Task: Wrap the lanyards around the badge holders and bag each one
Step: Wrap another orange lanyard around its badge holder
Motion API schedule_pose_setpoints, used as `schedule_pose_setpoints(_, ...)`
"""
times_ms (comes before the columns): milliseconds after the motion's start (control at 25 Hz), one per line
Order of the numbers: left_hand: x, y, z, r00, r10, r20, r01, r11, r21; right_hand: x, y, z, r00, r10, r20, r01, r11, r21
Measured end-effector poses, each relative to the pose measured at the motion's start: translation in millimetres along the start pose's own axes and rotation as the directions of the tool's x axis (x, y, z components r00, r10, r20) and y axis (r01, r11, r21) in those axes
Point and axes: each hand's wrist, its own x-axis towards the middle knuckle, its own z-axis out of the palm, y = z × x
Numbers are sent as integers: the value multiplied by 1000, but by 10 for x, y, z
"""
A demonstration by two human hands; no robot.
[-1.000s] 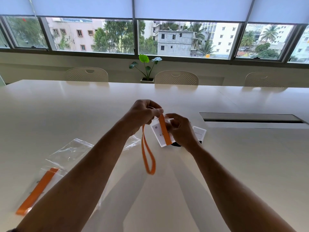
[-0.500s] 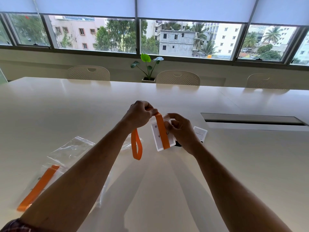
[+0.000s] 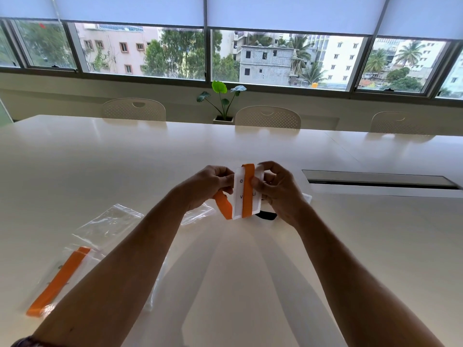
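A white badge holder [image 3: 238, 196] is held upright above the table, with an orange lanyard [image 3: 248, 191] wound lengthwise over its front. My right hand [image 3: 278, 191] grips the holder's right edge. My left hand [image 3: 210, 186] pinches the lanyard at the holder's left edge, and a short orange loop [image 3: 223, 206] sticks out below it. On the table at the lower left lies a clear bag [image 3: 82, 254] with another orange lanyard [image 3: 57, 281] inside.
An empty clear bag [image 3: 198, 215] lies under my left wrist. A white card [image 3: 306, 197] and a dark object [image 3: 266, 215] sit on the table behind my right hand. A cable slot [image 3: 380, 179] is recessed at the right. Chairs and a plant [image 3: 223, 101] stand beyond the table's far edge.
The hanging lanyard loop has shortened from a long drop to a small stub as my left hand wound it round the holder. Both hands have risen slightly.
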Motion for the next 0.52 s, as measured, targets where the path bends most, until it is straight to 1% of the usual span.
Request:
schedule_pose_setpoints(80,-9,-78,56,998,-11,59,15,998,-67,36,-20,24,997,-24,-67,28,998,53)
schedule_pose_setpoints(280,-49,-227,211,985,-14,172,41,987,-153,104,-60,49,981,-63,-184,74,996,56)
schedule_pose_setpoints(440,-58,-329,309,981,-10,192,41,986,-162,113,-93,40,972,-67,-225,96,988,120)
schedule_pose_setpoints(520,-59,-361,367,978,-26,205,68,977,-204,118,-106,40,955,-66,-288,104,988,116)
